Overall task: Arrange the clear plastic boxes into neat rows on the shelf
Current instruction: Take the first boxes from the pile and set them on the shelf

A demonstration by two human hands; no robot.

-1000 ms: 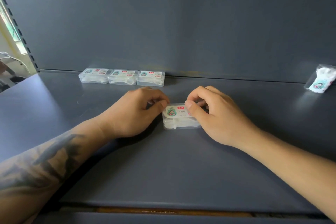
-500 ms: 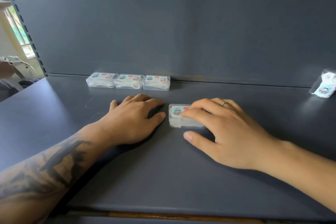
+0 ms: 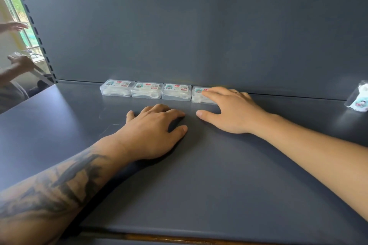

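Note:
Three clear plastic boxes stand side by side against the back wall of the grey shelf: the left box, the middle box and the right box. A fourth clear box sits at the right end of that row, touching the third. My right hand lies over it with straight fingers pressing on its lid, the thumb spread out on the shelf. Most of the fourth box is hidden under those fingers. My left hand rests flat on the shelf in front of the row, holding nothing.
Another clear box leans against the back wall at the far right. The grey back panel rises just behind the row. Past the shelf's left upright, another person's hands are visible by a window.
My right hand has slid the fourth box from the middle of the shelf back to the wall, joining the row. My left hand let go of it and now lies flat.

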